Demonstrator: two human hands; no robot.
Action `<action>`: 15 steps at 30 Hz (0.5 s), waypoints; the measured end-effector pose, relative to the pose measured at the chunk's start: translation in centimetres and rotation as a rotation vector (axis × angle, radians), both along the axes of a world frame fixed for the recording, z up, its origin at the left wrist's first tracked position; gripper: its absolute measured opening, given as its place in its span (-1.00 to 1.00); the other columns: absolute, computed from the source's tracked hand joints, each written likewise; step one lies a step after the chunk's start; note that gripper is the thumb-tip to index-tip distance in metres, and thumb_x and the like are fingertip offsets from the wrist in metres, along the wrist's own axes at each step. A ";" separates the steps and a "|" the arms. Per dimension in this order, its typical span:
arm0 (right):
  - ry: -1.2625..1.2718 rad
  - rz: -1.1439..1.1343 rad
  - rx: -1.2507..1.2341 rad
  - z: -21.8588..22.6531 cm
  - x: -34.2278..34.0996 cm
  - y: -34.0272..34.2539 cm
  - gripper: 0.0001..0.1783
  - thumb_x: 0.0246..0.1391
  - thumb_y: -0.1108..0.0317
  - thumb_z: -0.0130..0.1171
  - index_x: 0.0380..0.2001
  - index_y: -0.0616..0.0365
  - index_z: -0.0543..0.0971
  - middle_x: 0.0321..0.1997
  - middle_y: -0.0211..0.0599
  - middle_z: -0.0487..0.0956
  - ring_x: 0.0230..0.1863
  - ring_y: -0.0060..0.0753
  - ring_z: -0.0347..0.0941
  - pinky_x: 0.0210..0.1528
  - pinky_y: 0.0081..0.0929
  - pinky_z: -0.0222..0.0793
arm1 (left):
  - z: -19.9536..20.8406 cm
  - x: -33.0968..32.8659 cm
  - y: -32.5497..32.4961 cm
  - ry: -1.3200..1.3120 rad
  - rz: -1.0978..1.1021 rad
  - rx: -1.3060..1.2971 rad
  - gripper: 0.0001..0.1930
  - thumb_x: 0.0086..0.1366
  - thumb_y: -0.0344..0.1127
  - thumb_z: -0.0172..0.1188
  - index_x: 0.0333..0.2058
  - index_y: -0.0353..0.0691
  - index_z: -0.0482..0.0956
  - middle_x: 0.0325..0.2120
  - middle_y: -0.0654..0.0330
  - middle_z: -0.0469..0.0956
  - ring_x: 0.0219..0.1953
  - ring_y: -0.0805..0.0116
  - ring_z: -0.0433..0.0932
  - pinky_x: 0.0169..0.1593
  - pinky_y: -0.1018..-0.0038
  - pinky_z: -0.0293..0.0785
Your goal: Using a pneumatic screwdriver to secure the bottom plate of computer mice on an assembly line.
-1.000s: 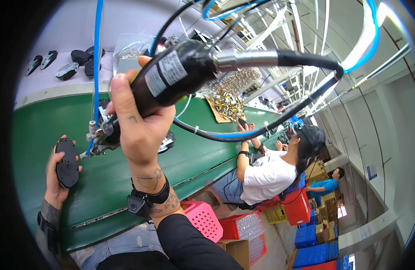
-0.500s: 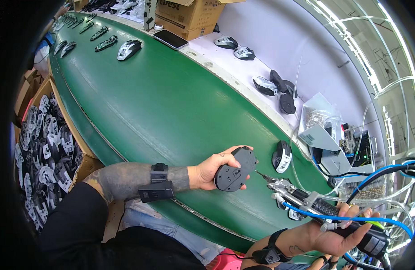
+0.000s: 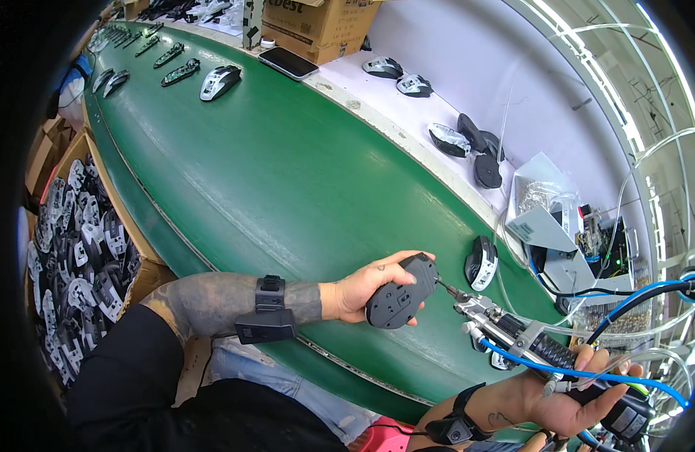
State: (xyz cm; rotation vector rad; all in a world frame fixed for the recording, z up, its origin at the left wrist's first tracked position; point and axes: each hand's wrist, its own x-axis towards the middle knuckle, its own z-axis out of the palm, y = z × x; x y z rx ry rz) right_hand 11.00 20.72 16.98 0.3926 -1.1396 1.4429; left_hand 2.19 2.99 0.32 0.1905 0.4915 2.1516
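Observation:
My left hand (image 3: 362,286) grips a black computer mouse (image 3: 402,295) with its underside turned up. My right hand (image 3: 575,399) is wrapped round a powered screwdriver (image 3: 506,331) with a metal nose and a blue air hose. The thin bit (image 3: 447,286) points at the right edge of the mouse and looks to be touching it; whether a screw sits there is too small to tell. A black and white mouse (image 3: 481,263) lies on the green belt just beyond the screwdriver's nose.
At the left stands a cardboard box (image 3: 148,260) full of mouse shells. Circuit boards (image 3: 182,71) and another mouse (image 3: 220,82) lie far along the green belt (image 3: 287,188). The side ledge carries a phone (image 3: 289,63), mouse parts (image 3: 449,140) and a screw feeder (image 3: 547,203). Hoses hang at right.
The screwdriver bit has closed the gap to the mouse's right edge. My left hand has shifted slightly right and down, tilting the mouse a little.

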 end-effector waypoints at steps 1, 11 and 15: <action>-0.003 0.001 0.005 -0.1 -0.2 -0.2 -0.55 0.10 0.31 0.06 0.01 0.32 0.30 -0.27 -0.30 0.45 -0.62 -0.60 0.19 -0.53 -0.62 0.17 | 0.0 0.1 -0.1 0.038 0.002 -0.036 -0.45 0.19 -0.30 -0.01 0.19 -0.03 0.16 -0.13 0.10 0.31 -0.23 0.30 0.48 -0.19 0.24 0.59; 0.010 0.076 -0.004 -0.1 -0.7 -0.5 -0.60 0.10 0.34 0.06 -0.04 0.31 0.30 -0.41 -0.35 0.36 -0.62 -0.61 0.14 -0.54 -0.64 0.15 | 1.0 0.9 -0.3 0.168 -0.012 -0.080 -0.41 0.16 -0.34 0.00 0.20 -0.10 0.14 -0.15 0.08 0.32 -0.23 0.31 0.47 -0.24 0.33 0.60; -0.006 0.083 0.016 0.3 -0.2 -0.6 -0.67 0.10 0.40 0.04 -0.09 0.30 0.29 -0.48 -0.38 0.24 -0.62 -0.62 0.10 -0.54 -0.66 0.11 | 1.3 0.9 -0.4 0.195 -0.020 -0.079 -0.41 0.15 -0.35 -0.02 0.21 -0.10 0.14 -0.15 0.09 0.31 -0.22 0.31 0.47 -0.23 0.33 0.60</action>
